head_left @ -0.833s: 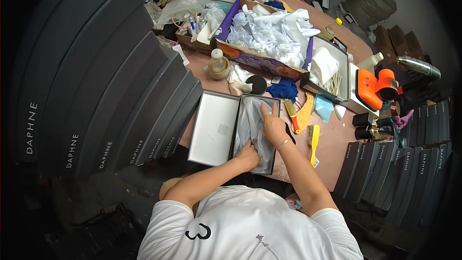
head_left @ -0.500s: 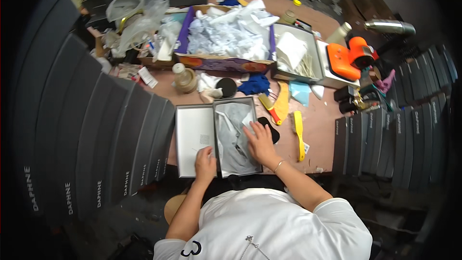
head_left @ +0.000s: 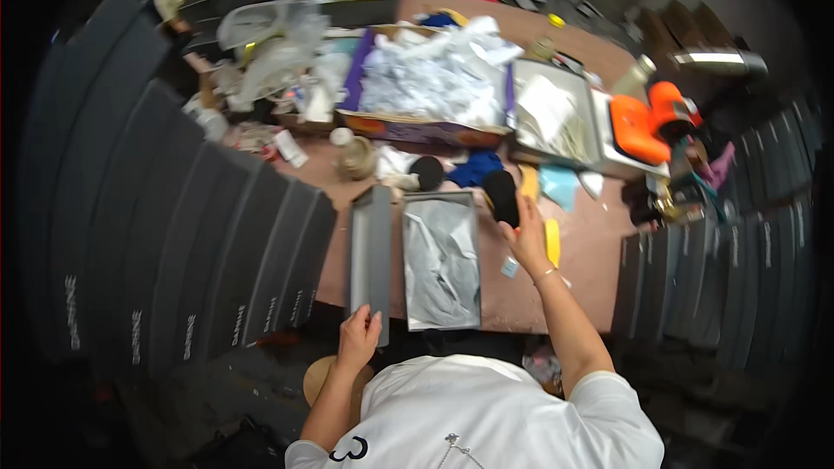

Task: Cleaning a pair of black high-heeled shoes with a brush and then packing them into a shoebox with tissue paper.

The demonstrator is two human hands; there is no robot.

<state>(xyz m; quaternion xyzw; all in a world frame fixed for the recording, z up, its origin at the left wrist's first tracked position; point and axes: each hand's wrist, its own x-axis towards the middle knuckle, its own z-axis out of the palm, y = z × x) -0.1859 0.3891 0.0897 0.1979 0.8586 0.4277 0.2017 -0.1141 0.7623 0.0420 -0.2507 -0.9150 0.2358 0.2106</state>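
Left hand [head_left: 359,336] fingers clamp the near end of the grey box lid [head_left: 372,260], tilted on edge beside the open box [head_left: 440,260] with tissue on the bench [head_left: 591,243]. Right hand [head_left: 524,239] fingers close on a black shoe [head_left: 501,197]. Suggest keeping the lid clear and laying the shoe flat on the tissue.
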